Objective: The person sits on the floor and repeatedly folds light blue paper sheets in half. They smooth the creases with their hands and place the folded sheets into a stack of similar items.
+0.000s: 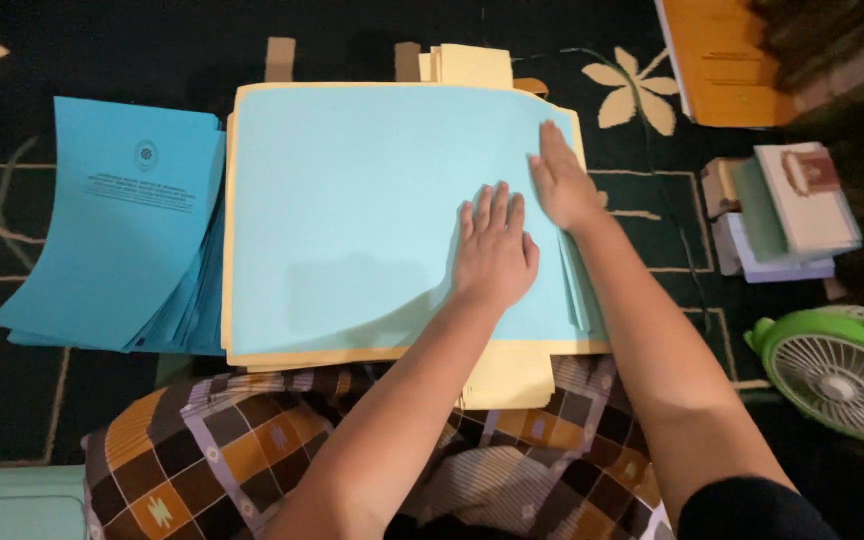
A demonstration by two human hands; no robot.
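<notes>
On the cream folder (252, 352) in the person's lap lies a pale blue sheet (352, 200). The left hand (495, 245) presses it flat, fingers spread; the right hand (562, 180), also flat and gripping nothing, rests on its right edge. Smoothing works best with even pressure outward. Left of the folder sits a blue paper stack (112, 220).

Blue stack (112, 230) blocks left; fan (842, 370), books (787, 215) crowd right
</notes>
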